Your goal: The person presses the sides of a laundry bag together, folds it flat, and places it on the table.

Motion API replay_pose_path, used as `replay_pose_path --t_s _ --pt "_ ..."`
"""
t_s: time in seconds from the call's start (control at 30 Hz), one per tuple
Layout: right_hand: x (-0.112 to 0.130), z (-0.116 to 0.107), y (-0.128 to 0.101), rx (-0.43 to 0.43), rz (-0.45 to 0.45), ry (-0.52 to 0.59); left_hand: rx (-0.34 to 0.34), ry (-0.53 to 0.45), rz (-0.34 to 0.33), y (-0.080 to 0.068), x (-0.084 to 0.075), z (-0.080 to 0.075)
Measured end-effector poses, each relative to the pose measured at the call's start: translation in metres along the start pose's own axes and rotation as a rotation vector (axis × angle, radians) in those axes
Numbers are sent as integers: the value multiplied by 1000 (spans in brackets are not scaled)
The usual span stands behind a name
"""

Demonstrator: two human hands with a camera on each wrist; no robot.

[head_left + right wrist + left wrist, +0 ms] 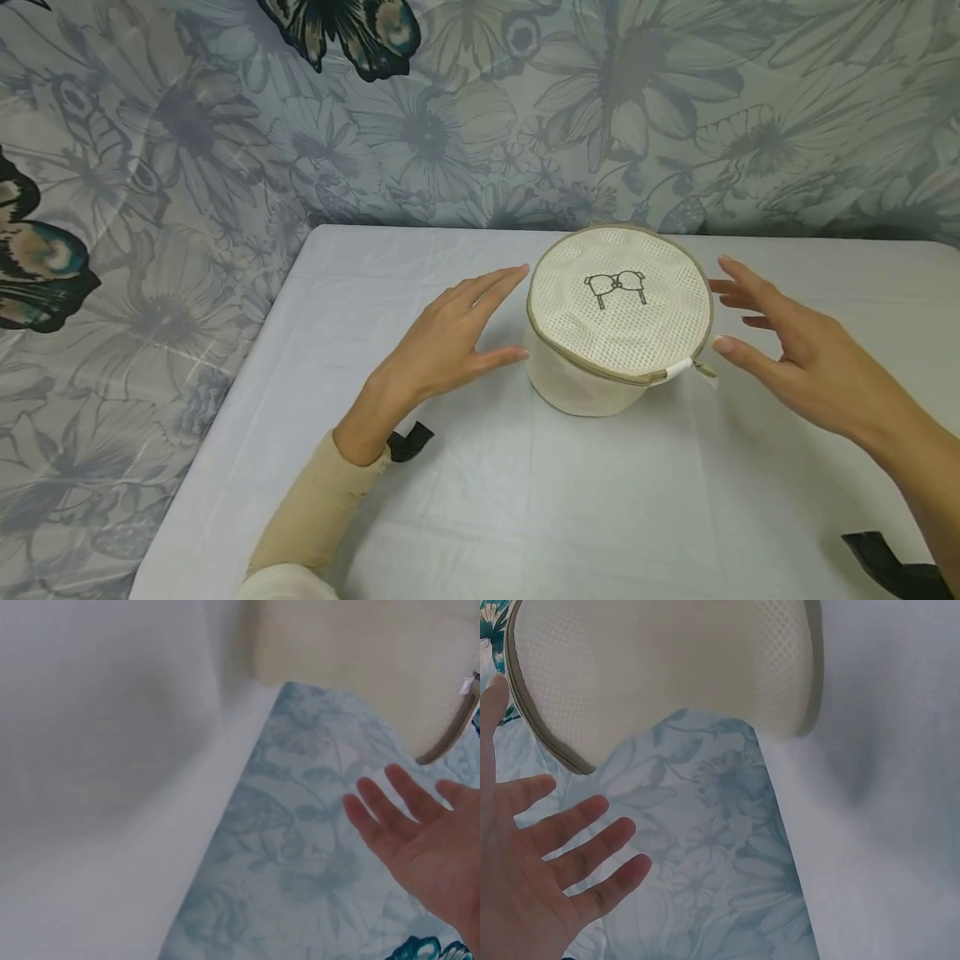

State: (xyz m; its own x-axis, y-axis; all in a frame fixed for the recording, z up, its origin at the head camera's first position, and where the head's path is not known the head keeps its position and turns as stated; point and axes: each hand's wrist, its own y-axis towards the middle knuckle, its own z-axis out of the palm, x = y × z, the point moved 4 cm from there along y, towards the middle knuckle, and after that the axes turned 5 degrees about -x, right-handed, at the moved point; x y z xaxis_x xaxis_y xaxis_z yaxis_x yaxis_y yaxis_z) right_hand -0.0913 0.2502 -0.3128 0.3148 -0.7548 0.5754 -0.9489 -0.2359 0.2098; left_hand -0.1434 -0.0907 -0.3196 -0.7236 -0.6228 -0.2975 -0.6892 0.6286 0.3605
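Note:
A round cream mesh laundry bag (615, 333) stands upright on the table, its lid facing up with a small glasses design (617, 285) on it. A tan zipper runs round the lid, and its pull (703, 368) hangs at the front right. To the left of the bag is my left hand (457, 329), fingers extended and close to its side. On the other side my right hand (787, 346) is spread with nothing in it, fingertips near the bag's rim. In the left wrist view the bag's side (675, 667) appears above my spread fingers.
White cloth covers the table (465, 517). Behind and to the left hangs a flowered curtain (427, 133) with butterfly prints. Black straps show by the left wrist (410, 442) and at the lower right.

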Motion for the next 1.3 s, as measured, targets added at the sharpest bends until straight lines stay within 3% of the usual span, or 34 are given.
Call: replay_pose_path --t_s 0.27,0.5,1.0,1.3 --pt "2 5 4 72 30 53 2 -26 40 7 -3 4" --pt "5 7 6 80 10 79 -37 -107 53 12 -6 7" --pt "7 11 8 79 32 65 7 -150 -20 16 -7 14" --pt "7 13 6 82 91 124 43 -137 -56 18 -8 20"
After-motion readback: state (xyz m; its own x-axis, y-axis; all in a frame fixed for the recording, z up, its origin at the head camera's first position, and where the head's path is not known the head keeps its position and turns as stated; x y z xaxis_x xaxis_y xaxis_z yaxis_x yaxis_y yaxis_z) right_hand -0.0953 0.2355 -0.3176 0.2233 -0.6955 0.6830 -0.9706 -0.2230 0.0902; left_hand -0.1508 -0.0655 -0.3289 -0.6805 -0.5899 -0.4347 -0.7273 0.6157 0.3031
